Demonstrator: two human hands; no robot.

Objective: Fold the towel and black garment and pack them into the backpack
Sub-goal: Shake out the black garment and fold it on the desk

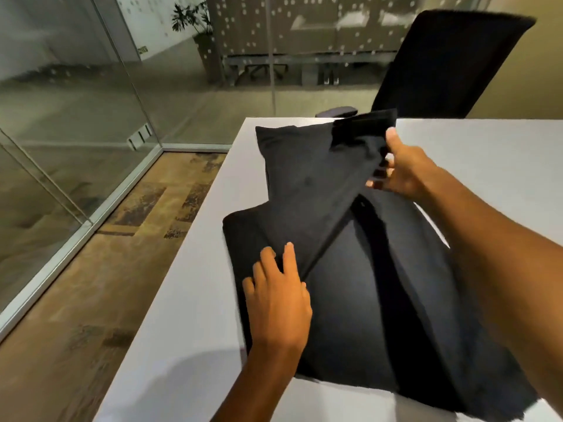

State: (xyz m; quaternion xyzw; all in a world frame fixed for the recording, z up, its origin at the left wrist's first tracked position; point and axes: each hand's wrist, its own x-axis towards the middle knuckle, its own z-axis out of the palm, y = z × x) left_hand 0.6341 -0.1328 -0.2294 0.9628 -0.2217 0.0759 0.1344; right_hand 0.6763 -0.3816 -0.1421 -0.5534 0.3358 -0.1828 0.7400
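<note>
The black garment (350, 269) lies spread on the white table (182, 315) near its left edge, and the folding looks to be in its early middle stage: one panel is being drawn up and across the body of the cloth, but no neat, compact rectangle has formed. The left hand (278, 295) lies flat on the fabric with its fingers straight and spread, pinning the near-left part down beside the raised crease. The right hand (399, 169) pinches the far edge of the lifted flap between thumb and curled fingers, holding it clear of the table. I would judge that at least another fold or two is needed before this piece is ready to pack. Neither the towel nor the backpack shows from where I stand (they may be off to the side, I cannot say), so whether the towel is already folded is unknown, and the packing seems still ahead. Counting what is here: one black garment, one table, two hands at work, one dark office chair (447, 62) pushed up at the far side of the table, and one potted plant (195, 22) beyond the glass wall (76, 102).
</note>
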